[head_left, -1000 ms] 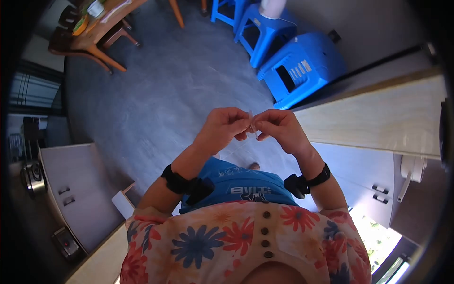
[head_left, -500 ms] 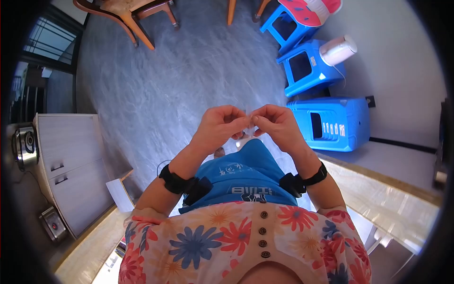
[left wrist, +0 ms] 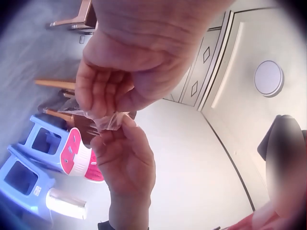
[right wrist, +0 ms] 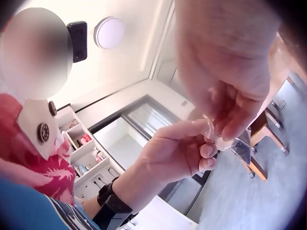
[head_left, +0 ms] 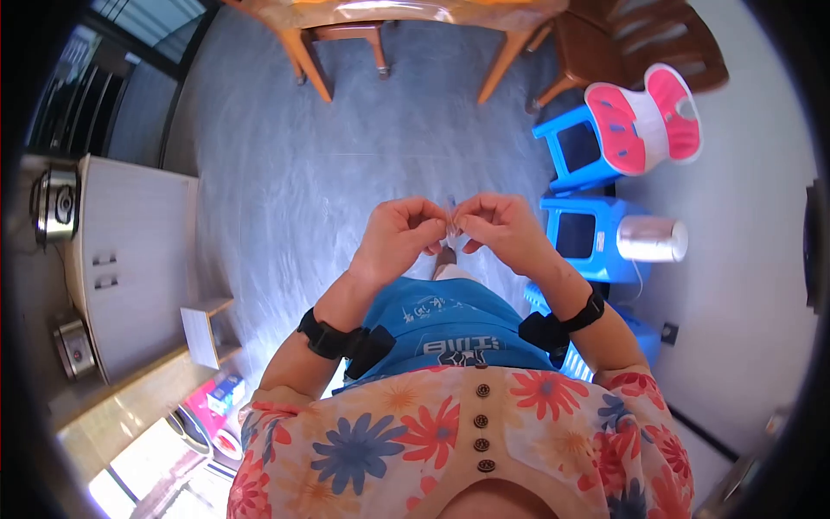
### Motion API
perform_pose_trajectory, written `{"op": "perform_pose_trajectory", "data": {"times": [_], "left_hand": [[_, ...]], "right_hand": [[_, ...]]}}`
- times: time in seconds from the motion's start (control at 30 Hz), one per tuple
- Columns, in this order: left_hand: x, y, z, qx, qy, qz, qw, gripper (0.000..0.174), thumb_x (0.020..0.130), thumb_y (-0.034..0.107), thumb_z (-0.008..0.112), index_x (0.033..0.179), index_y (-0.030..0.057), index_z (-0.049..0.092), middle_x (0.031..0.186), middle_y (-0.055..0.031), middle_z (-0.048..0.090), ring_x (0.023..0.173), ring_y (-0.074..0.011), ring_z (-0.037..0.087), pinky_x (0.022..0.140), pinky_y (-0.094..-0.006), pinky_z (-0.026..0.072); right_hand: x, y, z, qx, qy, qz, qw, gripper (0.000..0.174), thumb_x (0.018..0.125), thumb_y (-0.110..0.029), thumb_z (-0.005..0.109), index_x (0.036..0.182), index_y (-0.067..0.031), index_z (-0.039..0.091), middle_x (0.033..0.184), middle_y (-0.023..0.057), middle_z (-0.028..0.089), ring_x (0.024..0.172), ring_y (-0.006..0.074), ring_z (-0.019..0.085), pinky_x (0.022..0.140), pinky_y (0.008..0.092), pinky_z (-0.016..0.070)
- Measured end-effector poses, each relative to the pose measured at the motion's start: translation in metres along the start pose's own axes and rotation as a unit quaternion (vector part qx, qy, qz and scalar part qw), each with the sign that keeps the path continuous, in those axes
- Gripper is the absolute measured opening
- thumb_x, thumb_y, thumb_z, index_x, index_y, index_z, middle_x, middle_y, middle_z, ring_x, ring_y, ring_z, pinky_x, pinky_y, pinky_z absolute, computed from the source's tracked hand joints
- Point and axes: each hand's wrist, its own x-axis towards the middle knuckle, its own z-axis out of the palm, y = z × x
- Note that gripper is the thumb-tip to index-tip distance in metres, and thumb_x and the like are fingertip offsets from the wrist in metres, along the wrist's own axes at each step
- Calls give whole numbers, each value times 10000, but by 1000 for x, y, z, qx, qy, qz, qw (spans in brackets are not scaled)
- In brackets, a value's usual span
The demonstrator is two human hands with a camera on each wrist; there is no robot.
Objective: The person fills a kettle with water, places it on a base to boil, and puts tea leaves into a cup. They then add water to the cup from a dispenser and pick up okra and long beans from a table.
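In front of the blue apron [head_left: 432, 316], both hands meet at chest height, fingertips close together. A small clear plastic bag [left wrist: 111, 121] is pinched between them. The left hand [head_left: 399, 235] holds one side with thumb and curled fingers. From the other side, the right hand [head_left: 506, 232] pinches it with thumb and forefinger. In the right wrist view, the crinkled bag [right wrist: 240, 149] pokes out past the fingertips, and a dark patch shows in or through it. Most of the bag is hidden behind the fingers.
A wooden table [head_left: 467, 12] stands ahead, a brown chair [head_left: 605, 52] at its right. Blue stools [head_left: 575, 227] line the right wall, bearing a pink-and-white seat cushion [head_left: 621, 130] and a pale cylindrical container [head_left: 650, 240]. A cabinet [head_left: 138, 251] with a cooker [head_left: 59, 206] stands left. Grey floor [head_left: 346, 147] lies between.
The person has turned to the right and moved over the floor: table and chair come into view ahead, and the counter at right has left the view. Both hands keep pinching the bag.
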Motion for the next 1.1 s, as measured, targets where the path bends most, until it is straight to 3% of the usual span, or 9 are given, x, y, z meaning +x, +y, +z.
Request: {"op": "perform_pose_trajectory", "data": {"times": [0.17, 0.33, 0.43, 0.5, 0.67, 0.87, 0.93, 1.07, 1.1], "left_hand": [[23, 28, -28, -13, 76, 11, 997, 112, 813, 64, 576, 864, -31, 604, 725, -59, 601, 630, -102, 558, 597, -226, 463], [66, 48, -62, 3, 100, 30, 995, 100, 818, 59, 563, 850, -29, 599, 721, -48, 598, 628, -88, 552, 586, -217, 455], [97, 60, -82, 98, 121, 69, 985, 96, 815, 41, 546, 858, -25, 599, 719, -44, 606, 629, -79, 560, 576, -205, 453], [115, 73, -99, 198, 127, 88, 968, 99, 807, 28, 531, 855, -28, 598, 713, -51, 616, 627, -73, 569, 566, -198, 453], [149, 105, -138, 256, 126, 121, 951, 94, 777, 37, 537, 808, -25, 600, 700, -68, 621, 608, -80, 577, 552, -211, 454], [181, 123, -167, 295, 157, 145, 931, 75, 747, 41, 554, 781, -5, 604, 671, -75, 603, 568, -91, 568, 527, -224, 445], [192, 126, -172, 294, 168, 156, 928, 74, 742, 34, 557, 786, -2, 604, 662, -75, 596, 561, -90, 564, 523, -224, 443], [216, 143, -183, 302, 172, 213, 913, 84, 736, 11, 572, 816, 10, 596, 691, -61, 588, 578, -113, 564, 533, -225, 447], [224, 148, -186, 306, 163, 234, 908, 105, 736, 4, 579, 839, 16, 594, 729, -60, 593, 610, -122, 571, 546, -224, 450]], "right_hand": [[64, -31, -4, 4, -58, 32, 998, 121, 841, -91, 553, 891, 4, 610, 836, 77, 628, 757, 136, 610, 604, 268, 519], [123, -49, 2, -20, -17, 46, 999, 120, 835, -86, 553, 892, 7, 602, 825, 66, 627, 729, 127, 616, 570, 245, 514], [159, -56, 14, -92, 15, -12, 996, 181, 811, -113, 582, 909, 37, 602, 734, 66, 630, 660, 117, 613, 508, 236, 494], [183, -72, 17, -115, 14, -21, 993, 158, 823, -90, 570, 927, 27, 591, 765, 57, 626, 688, 111, 611, 537, 232, 500], [230, -89, 24, -100, 4, -26, 995, 138, 841, -54, 550, 957, 16, 579, 799, 46, 623, 710, 105, 610, 575, 222, 501], [280, -98, 20, -100, 29, -25, 994, 108, 812, -64, 568, 864, 30, 584, 718, 72, 628, 674, 130, 627, 567, 245, 493], [300, -100, 12, -310, 82, -115, 940, 94, 789, -50, 581, 847, 23, 572, 715, 70, 624, 639, 140, 627, 564, 251, 496], [350, -110, -4, -327, 51, -129, 935, 95, 777, -48, 577, 844, 18, 561, 692, 71, 610, 623, 132, 622, 561, 250, 500], [362, -119, -8, -232, 17, -81, 969, 85, 784, -54, 569, 841, 8, 557, 686, 68, 604, 613, 131, 615, 554, 247, 499]]}}
